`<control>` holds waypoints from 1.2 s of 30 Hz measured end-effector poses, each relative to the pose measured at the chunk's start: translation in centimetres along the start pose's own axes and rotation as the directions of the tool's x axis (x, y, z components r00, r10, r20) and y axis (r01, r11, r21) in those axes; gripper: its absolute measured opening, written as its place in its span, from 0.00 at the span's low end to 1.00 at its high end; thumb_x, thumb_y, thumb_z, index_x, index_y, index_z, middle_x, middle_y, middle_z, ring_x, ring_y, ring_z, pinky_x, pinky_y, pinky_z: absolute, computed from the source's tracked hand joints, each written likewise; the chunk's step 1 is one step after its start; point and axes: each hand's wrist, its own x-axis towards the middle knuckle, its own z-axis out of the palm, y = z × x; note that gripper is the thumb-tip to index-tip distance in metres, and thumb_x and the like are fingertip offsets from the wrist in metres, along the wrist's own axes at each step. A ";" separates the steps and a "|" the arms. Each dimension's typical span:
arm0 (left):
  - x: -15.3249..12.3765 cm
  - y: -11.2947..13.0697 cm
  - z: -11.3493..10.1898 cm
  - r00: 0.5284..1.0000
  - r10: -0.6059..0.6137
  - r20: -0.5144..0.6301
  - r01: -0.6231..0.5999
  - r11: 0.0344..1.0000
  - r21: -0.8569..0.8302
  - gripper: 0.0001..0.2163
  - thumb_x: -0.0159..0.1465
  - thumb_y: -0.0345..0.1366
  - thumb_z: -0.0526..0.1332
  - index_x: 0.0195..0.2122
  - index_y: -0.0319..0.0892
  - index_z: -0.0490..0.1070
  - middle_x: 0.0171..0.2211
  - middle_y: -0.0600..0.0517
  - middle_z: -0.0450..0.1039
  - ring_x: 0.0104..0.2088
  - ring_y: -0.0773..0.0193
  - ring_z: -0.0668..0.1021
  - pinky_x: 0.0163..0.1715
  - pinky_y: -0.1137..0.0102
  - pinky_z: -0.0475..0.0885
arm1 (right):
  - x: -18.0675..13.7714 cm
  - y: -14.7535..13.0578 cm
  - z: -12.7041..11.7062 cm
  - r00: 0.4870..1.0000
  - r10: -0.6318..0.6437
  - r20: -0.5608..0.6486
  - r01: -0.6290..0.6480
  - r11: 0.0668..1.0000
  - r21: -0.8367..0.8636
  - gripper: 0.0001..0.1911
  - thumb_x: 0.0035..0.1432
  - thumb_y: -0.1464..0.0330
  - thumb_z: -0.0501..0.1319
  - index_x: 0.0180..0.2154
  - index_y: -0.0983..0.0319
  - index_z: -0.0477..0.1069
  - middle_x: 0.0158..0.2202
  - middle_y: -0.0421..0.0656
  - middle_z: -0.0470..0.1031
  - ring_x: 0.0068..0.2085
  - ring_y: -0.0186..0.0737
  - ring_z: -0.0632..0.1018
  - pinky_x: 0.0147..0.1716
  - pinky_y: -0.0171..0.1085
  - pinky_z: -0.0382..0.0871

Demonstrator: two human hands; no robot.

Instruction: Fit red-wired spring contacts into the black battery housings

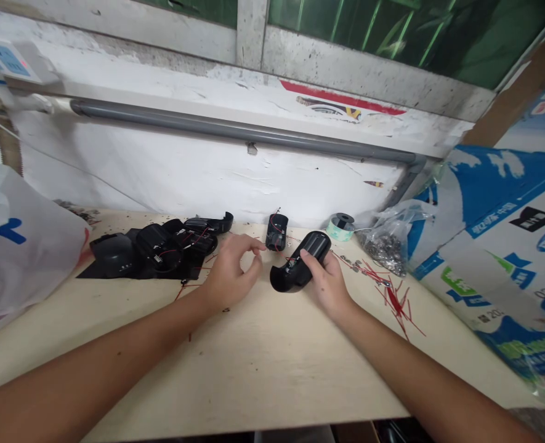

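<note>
My right hand (pixel 330 283) grips a black plastic housing (pixel 316 246), its thumb on top and fingers around the far side. The housing has a long hollow body and a rounded, hooked end that points toward me on the left. Left of it, my left hand (pixel 235 271) hovers with bent fingers, thumb and index apart, and nothing visible between them. A similar black part (pixel 276 232) with a thin red wire lies on the table just beyond both hands. Several more black housings (pixel 156 246) with red wires are piled on a dark sheet at the left.
Loose red wires (pixel 396 301) are scattered on the pale wooden table (pixel 263 369) at the right. Behind them stand a tape roll (pixel 340 226) and a clear bag of small metal parts (pixel 387 243). A blue-and-white box (pixel 498 215) borders the right; a white plastic bag (pixel 23 246), the left.
</note>
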 end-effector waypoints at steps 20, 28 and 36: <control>-1.1 0.8 1.0 0.984 0.079 0.163 -0.087 0.995 0.043 0.07 0.63 0.27 0.61 0.37 0.44 0.78 0.43 0.47 0.71 0.46 0.54 0.69 0.51 0.56 0.61 | -0.2 1.9 -0.1 0.984 0.107 0.144 -0.110 0.994 0.012 0.11 0.50 0.65 0.72 0.31 0.60 0.73 0.29 0.38 0.75 0.32 0.37 0.74 0.33 0.36 0.68; -1.2 0.9 0.8 0.972 0.087 0.218 -0.099 0.994 0.044 0.11 0.63 0.29 0.61 0.45 0.46 0.79 0.44 0.47 0.70 0.47 0.54 0.66 0.53 0.56 0.62 | -0.4 0.7 0.5 0.977 0.185 0.104 -0.194 0.977 0.089 0.14 0.46 0.65 0.74 0.33 0.59 0.73 0.31 0.38 0.76 0.33 0.38 0.75 0.33 0.37 0.72; -1.4 0.9 0.9 0.977 0.077 0.198 -0.108 0.983 0.150 0.10 0.64 0.32 0.62 0.42 0.47 0.81 0.48 0.47 0.68 0.51 0.52 0.65 0.58 0.50 0.58 | -0.6 0.3 0.7 0.940 0.307 0.147 -0.327 0.935 0.137 0.18 0.41 0.62 0.77 0.31 0.61 0.72 0.30 0.39 0.76 0.32 0.41 0.77 0.31 0.40 0.75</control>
